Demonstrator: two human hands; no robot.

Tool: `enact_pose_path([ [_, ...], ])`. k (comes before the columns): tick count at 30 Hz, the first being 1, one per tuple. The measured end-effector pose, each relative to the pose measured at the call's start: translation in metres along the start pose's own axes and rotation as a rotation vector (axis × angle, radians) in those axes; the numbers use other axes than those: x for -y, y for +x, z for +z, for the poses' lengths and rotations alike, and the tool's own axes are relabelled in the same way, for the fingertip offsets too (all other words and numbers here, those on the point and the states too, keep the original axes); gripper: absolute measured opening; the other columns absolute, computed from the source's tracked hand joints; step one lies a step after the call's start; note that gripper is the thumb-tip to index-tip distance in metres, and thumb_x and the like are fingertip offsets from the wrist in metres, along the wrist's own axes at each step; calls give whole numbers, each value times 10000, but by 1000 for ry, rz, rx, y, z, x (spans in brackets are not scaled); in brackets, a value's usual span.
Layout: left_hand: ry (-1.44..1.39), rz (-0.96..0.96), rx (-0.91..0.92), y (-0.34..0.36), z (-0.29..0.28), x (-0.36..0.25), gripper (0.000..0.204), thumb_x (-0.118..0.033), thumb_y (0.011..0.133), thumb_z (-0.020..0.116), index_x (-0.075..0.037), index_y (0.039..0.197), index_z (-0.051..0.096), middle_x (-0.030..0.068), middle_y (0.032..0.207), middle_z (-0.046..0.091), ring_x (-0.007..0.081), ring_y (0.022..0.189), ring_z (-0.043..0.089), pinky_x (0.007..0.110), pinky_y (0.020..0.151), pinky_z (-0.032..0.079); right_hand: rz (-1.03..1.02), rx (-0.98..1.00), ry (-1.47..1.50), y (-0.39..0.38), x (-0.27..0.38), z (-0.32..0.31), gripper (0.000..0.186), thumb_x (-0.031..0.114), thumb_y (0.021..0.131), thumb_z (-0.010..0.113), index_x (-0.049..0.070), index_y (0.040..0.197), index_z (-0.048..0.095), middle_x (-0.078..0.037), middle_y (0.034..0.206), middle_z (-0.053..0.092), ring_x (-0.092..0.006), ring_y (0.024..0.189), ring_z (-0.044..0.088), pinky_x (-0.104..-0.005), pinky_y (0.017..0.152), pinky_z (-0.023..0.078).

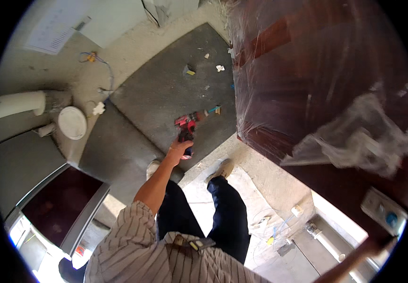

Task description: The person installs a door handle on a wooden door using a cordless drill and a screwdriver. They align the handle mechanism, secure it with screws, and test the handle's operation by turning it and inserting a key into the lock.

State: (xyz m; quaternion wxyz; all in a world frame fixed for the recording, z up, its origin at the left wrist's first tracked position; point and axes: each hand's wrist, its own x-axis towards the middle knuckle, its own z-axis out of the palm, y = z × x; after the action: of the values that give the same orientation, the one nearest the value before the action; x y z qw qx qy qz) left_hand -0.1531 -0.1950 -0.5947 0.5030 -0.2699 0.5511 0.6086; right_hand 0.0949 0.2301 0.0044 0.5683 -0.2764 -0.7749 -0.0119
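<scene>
My left hand (181, 148) is wrapped round the grip of a red and black cordless drill (187, 125), held out in front of me above the grey floor sheet. A blue and brown piece (214, 110) shows just past the drill's front end; I cannot tell whether the two touch. My right hand (384, 244) is blurred at the lower right, by the edge of a large dark red panel (307, 89) partly wrapped in clear film. Its fingers do not show. Beside that hand is a pale rectangular piece with a blue round part (384, 211).
Grey sheets (161, 89) cover the floor ahead, with small scraps on them. At the left are a white pipe (20, 104), a round white disc (72, 122) and loose wires (111, 73). Crumpled film (355, 137) hangs on the panel. A framed dark panel (62, 205) stands lower left.
</scene>
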Motion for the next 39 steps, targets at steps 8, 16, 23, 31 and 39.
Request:
enact_pose_path([
  [8, 280, 1015, -112, -405, 51, -192, 924, -184, 741, 819, 8, 1494, 319, 114, 1302, 577, 190, 1197, 540, 317, 1016, 427, 575, 124, 575, -40, -15, 18, 382, 121, 870, 750, -75, 1171, 619, -156, 1068, 684, -224, 938, 664, -297, 850, 543],
  [16, -182, 1144, 332, -576, 99, -274, 842, -577, 875, 648, -87, 1495, 353, 144, 1503, 438, 368, 1350, 457, 413, 911, 535, 633, 235, 561, -17, 66, 37, 612, 78, 831, 783, -82, 1333, 472, -195, 1301, 567, -279, 1121, 568, -385, 1016, 452],
  [23, -266, 1076, 86, -578, 148, -205, 469, -318, 967, 617, -65, 1353, 531, 88, 1295, 614, 301, 1152, 630, 365, 770, 550, 326, 299, 338, -14, 47, 34, 1031, 265, 680, 900, -61, 1450, 296, -236, 1409, 409, -366, 1281, 420, -444, 1106, 326],
  [31, -162, 982, -181, -633, 178, -211, 405, -282, 902, 689, -29, 1209, 610, 122, 1036, 691, 186, 792, 647, 330, 653, 538, 441, 383, 634, 46, 138, 46, 911, 55, 718, 852, -68, 1383, 242, -214, 1320, 411, -284, 1241, 455, -394, 1061, 401],
  [39, -210, 909, 207, -652, 229, -200, 652, -278, 825, 728, -42, 1387, 497, 152, 1439, 505, 229, 923, 632, 430, 809, 563, 517, 387, 736, 33, 127, 54, 916, 37, 714, 857, -66, 1371, 226, -218, 1306, 411, -278, 1193, 498, -372, 980, 485],
])
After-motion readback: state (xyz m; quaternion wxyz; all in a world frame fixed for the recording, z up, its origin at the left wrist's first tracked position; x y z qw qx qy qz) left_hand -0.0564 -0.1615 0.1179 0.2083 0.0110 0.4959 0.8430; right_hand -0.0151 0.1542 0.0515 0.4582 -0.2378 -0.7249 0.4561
